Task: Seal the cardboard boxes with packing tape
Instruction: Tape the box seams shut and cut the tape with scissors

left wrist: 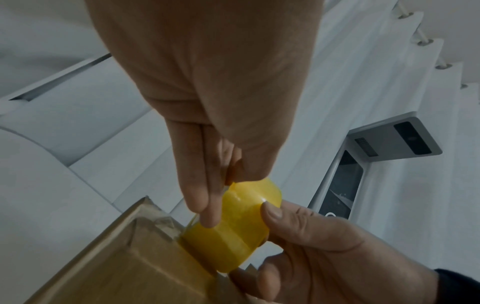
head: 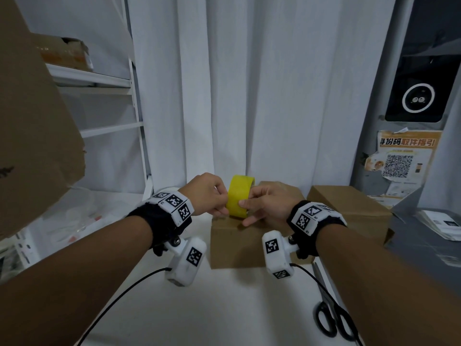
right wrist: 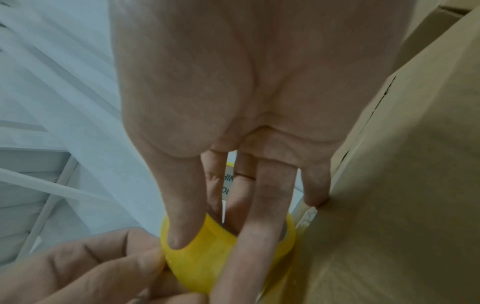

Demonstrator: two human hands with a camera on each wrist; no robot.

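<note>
Both forearms fill the foreground; the yellow tape roll [head: 240, 196] is held upright just above the nearer cardboard box [head: 237, 243] on the worktop [head: 199, 308]. Right hand [head: 268, 204] grasps the roll w/ fingers thru the core, steadying it. Left hand [head: 208, 194] pinches its outer wrap, prob. to free the tape end.

Head view: from above and behind the forearms, facing forward and down over the white table [head: 224, 308] toward the curtain [head: 274, 83]. Left wrist view: close beneath the left hand [left wrist: 207, 92], looking along its fingers and, it seems, steeply upward toward the curtain top. Right wrist view: very close under the right hand [right wrist: 246, 92], facing along the fingers. All three views share the yellow tape roll [head: 239, 199] and the cardboard box [head: 239, 245] beside it.
</note>
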